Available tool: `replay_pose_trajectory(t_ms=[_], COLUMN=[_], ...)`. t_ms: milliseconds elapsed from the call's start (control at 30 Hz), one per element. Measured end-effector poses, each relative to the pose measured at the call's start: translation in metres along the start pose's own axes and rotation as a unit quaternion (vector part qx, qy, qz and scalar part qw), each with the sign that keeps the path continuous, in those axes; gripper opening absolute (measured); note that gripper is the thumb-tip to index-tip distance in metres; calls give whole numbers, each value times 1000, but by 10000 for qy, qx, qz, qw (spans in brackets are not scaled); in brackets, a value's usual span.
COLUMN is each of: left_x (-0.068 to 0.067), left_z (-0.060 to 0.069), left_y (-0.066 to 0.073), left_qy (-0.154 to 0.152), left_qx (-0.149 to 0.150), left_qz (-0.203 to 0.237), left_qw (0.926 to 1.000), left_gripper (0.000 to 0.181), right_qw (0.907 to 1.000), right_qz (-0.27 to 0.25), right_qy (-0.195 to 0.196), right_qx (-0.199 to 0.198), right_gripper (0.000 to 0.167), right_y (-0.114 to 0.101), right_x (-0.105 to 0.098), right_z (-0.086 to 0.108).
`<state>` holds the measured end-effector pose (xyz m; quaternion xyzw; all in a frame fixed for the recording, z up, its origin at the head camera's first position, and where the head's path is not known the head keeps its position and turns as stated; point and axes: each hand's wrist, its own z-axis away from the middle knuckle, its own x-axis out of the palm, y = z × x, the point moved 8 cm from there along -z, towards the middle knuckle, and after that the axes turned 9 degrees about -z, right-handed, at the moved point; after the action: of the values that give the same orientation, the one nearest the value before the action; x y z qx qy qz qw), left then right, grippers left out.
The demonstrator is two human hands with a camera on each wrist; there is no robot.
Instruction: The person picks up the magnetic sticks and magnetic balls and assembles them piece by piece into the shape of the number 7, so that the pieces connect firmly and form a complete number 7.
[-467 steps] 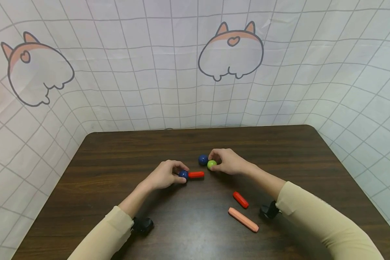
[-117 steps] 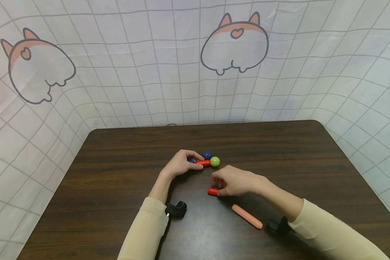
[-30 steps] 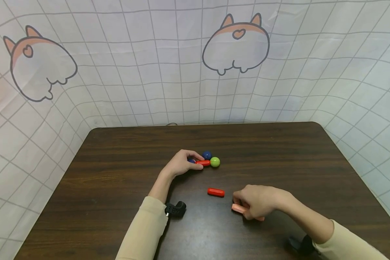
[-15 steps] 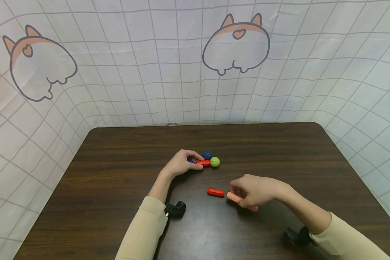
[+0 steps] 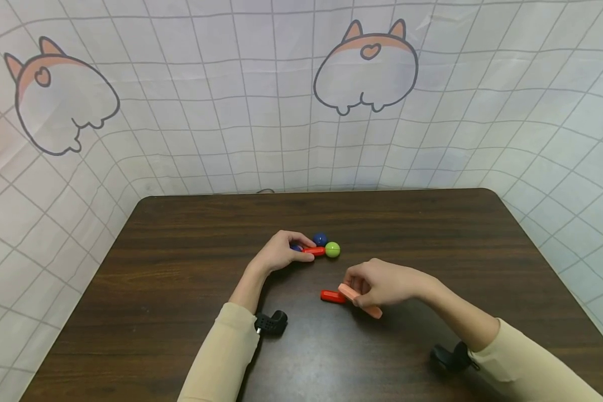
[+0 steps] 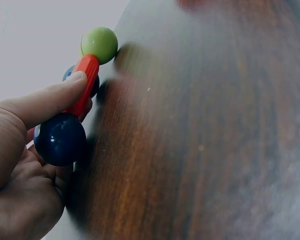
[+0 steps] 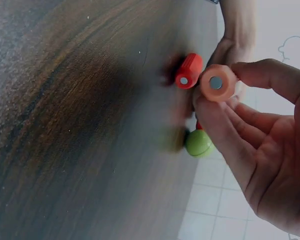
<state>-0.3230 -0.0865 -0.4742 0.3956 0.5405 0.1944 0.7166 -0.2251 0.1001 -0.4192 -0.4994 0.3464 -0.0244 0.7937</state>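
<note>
My left hand pinches a red magnetic rod between thumb and fingers. One end of this rod meets a green ball; at the other sits a dark blue ball, partly covered by the hand in the head view. A second blue ball lies just behind the rod, beside the green one. My right hand pinches a longer peach rod, whose end shows a round metal disc in the right wrist view. In the head view, that rod overlaps the right end of a loose red rod.
Everything stands on a dark wood-grain table. Behind it hangs a white gridded cloth with cartoon drawings. Black wrist cameras sit on the left wrist and right wrist.
Earlier, my right hand touched the green ball, then placed the loose red rod nearer the middle. Within the last second it has carried the peach rod up and leftward. My left hand stays put.
</note>
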Motion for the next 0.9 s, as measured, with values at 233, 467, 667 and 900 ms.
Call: replay_pose_trajectory(t_ms=[233, 467, 667, 900], left_x=[0, 0, -1, 0], left_z=[0, -1, -1, 0], left_y=[2, 4, 3, 0], left_qy=[-15, -31, -31, -10], left_qx=[38, 104, 82, -17], left_qz=[-47, 96, 67, 73], left_qw=[10000, 9999, 9999, 10000], left_gripper=[21, 24, 24, 24], right_qw=[9996, 9990, 9951, 9865], right_qz=[-155, -281, -813, -1437], right_qy=[223, 348, 410, 488], right_qx=[22, 48, 377, 615], right_gripper=[20, 24, 29, 37], right_y=[8, 11, 22, 33], right_x=[-5, -7, -6, -5], right_z=[-11, -18, -22, -27])
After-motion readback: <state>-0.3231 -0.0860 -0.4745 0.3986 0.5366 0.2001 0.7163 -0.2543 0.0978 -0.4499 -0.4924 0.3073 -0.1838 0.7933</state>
